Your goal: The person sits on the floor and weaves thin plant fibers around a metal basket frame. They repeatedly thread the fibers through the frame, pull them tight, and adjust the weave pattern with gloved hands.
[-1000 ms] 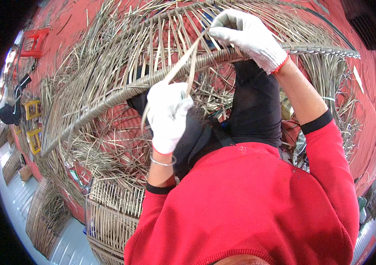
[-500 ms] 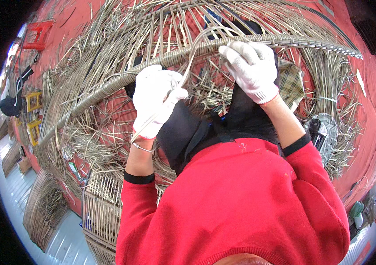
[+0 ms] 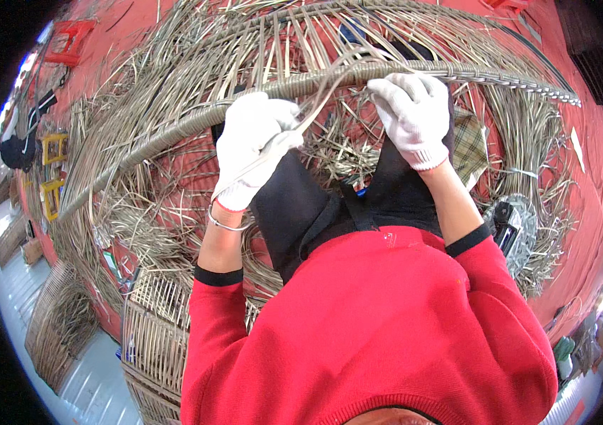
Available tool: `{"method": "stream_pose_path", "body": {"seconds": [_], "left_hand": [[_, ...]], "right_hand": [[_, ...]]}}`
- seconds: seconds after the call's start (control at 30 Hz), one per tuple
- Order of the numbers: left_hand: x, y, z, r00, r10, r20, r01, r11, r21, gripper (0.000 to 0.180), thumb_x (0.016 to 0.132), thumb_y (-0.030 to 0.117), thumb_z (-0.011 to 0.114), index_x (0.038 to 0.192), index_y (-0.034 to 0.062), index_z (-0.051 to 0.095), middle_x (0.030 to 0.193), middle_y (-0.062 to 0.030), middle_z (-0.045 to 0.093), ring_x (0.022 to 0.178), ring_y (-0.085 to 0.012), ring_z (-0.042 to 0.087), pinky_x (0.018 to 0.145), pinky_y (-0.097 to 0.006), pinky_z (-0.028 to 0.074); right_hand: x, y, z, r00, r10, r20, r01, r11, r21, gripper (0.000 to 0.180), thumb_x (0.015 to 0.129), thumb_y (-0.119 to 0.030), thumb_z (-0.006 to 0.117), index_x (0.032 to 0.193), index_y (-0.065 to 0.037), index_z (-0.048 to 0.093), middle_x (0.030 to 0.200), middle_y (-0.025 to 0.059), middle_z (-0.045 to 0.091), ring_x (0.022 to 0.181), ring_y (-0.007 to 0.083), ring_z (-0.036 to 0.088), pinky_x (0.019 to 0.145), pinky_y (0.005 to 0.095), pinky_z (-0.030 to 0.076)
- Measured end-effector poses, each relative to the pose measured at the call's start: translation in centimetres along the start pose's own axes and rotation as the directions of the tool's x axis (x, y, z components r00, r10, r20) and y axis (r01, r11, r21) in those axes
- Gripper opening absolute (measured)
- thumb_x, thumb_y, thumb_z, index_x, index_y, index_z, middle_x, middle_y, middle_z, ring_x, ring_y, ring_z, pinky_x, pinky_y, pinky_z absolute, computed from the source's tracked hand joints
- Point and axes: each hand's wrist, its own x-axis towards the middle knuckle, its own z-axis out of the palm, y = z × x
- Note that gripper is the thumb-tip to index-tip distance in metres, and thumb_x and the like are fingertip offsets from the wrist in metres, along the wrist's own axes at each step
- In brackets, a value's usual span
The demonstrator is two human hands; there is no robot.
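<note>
A large woven rattan frame (image 3: pixel 174 131) arches across the view, its wrapped rim running from lower left to upper right. My left hand (image 3: pixel 253 149), in a white glove, is closed around a thin pale rattan strand (image 3: pixel 316 99) just below the rim. My right hand (image 3: pixel 415 117), also gloved, grips the rim (image 3: pixel 486 71) from below, a little right of centre. Upright ribs rise from the rim beyond both hands. My red sleeves and black trousers fill the lower middle.
Loose rattan strands (image 3: pixel 138 219) litter the red floor. A small woven panel (image 3: pixel 153 333) lies at lower left, another woven piece (image 3: pixel 57 326) beside it. Yellow frames (image 3: pixel 52 173) and a red crate (image 3: pixel 68 42) sit at far left. A dark tool (image 3: pixel 507 223) lies at right.
My right hand came down from above the rim to grip it from below. My left hand rose toward the rim, pulling the strand with it.
</note>
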Motion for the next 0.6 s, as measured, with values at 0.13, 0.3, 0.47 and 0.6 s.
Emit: {"method": "stream_pose_path", "body": {"seconds": [0.13,0.3,0.47,0.6], "left_hand": [[0.8,0.0,-2.7,0.975,0.2,0.094,-0.22,0.913,0.345,0.016,0.074,0.018,0.085,0.078,0.01,0.072,0.104,-0.0073,0.076,0.109,-0.0284,0.068,0.104,-0.045,0.049],[0.7,0.2,-4.5,0.985,0.166,0.045,-0.167,0.866,0.471,0.035,0.072,0.027,0.088,0.101,0.012,0.075,0.118,-0.0066,0.074,0.117,-0.0284,0.066,0.105,-0.044,0.048],[0.1,-1.0,-8.6,0.996,0.057,-0.07,0.001,0.771,0.637,0.056,0.076,0.027,0.086,0.127,0.0135,0.07,0.127,-0.0069,0.07,0.122,-0.0297,0.063,0.106,-0.043,0.047],[0.3,-4.0,-11.3,0.998,-0.068,0.017,0.046,0.812,0.581,0.035,0.086,0.021,0.076,0.12,0.0102,0.072,0.114,-0.0122,0.074,0.106,-0.0334,0.07,0.094,-0.042,0.054]], "right_hand": [[1.9,-2.1,-0.5,0.994,-0.109,-0.013,0.109,0.985,0.136,0.025,0.078,-0.012,0.076,0.103,-0.013,0.074,0.097,0.0019,0.07,0.094,0.0249,0.068,0.084,0.0384,0.053],[3.9,-3.5,0.5,0.982,-0.167,0.092,0.148,0.972,0.185,0.029,0.08,-0.013,0.081,0.108,-0.012,0.072,0.109,0.005,0.072,0.103,0.0278,0.069,0.088,0.0395,0.053],[5.0,-4.5,2.0,0.977,-0.173,0.124,0.134,0.953,0.271,0.028,0.084,-0.019,0.077,0.109,-0.01,0.07,0.101,0.0073,0.067,0.096,0.0287,0.067,0.082,0.0402,0.052],[5.7,-4.3,1.8,0.952,-0.169,0.257,0.102,0.961,0.256,0.03,0.086,-0.024,0.076,0.111,-0.01,0.069,0.093,0.0078,0.063,0.089,0.0292,0.065,0.075,0.0416,0.052]]}}
